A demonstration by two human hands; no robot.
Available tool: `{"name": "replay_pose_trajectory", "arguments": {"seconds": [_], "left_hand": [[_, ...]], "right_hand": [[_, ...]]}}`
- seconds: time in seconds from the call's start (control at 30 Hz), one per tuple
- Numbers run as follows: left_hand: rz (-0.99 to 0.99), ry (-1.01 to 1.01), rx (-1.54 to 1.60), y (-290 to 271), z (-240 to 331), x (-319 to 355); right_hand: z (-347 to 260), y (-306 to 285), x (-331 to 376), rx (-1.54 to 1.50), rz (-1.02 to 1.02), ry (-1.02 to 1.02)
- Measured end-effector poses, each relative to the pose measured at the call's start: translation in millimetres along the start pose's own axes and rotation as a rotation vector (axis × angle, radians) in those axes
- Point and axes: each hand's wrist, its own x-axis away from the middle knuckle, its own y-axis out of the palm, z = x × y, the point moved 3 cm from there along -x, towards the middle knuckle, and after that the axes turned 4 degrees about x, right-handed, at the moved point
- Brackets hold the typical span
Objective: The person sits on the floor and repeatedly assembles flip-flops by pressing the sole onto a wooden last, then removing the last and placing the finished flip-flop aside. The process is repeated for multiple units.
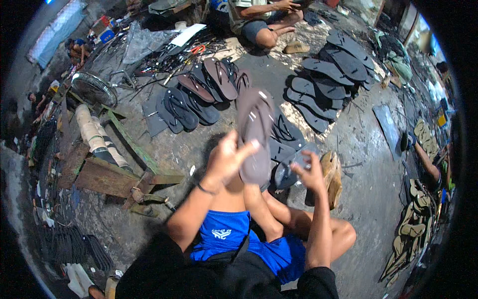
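A brown flip-flop (256, 132) stands lengthwise in front of me, slightly blurred, with my left hand (228, 158) gripping its left edge, thumb across the sole. My right hand (311, 174) is raised to the right of it, fingers apart and partly curled, holding nothing that I can see. Below and beyond that hand lie black flip-flops (286, 132) on the floor, partly hidden by the brown one. Close to my right wrist is a wooden foot-shaped block (330, 174).
Finished-looking black and brown flip-flops (217, 79) lie in rows ahead left; strapless black soles (323, 89) are piled ahead right. Left are a wooden frame (107, 175) and a fan (93, 88). Another person (261, 27) sits opposite. Tan straps or sandals (409, 229) lie far right.
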Motion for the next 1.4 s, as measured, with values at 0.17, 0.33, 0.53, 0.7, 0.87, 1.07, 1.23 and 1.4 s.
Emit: {"name": "replay_pose_trajectory", "arguments": {"seconds": [0.17,0.33,0.53,0.7,0.87,1.07,1.23,1.4], "left_hand": [[0.312,0.292,-0.107,-83.9,50.3,-92.7],[0.221,0.428,-0.328,-40.6,16.1,-52.0],[-0.123,0.311,-0.69,43.7,2.9,11.4],[-0.313,0.273,-0.67,55.3,-24.2,26.0],[-0.493,0.581,-0.91,89.2,15.9,38.9],[-0.702,0.583,-0.654,98.1,50.6,76.3],[-0.754,0.167,-0.5,69.2,53.4,111.1],[-0.756,0.089,-0.483,52.7,49.9,115.8]], "right_hand": [[35.2,57.4,34.4,0.673,-0.128,-0.033],[51.5,75.3,43.3,0.845,-0.071,-0.078],[56.0,50.1,44.5,0.54,0.042,-0.168],[20.2,16.3,57.2,-0.025,0.334,-0.168],[-77.8,-52.8,107.5,0.022,0.308,-0.516],[-140.2,-71.5,159.5,-0.263,0.107,-0.638],[-150.3,-58.1,175.6,-0.375,-0.039,-0.487],[-151.3,-50.4,168.9,-0.26,-0.204,-0.537]]}}
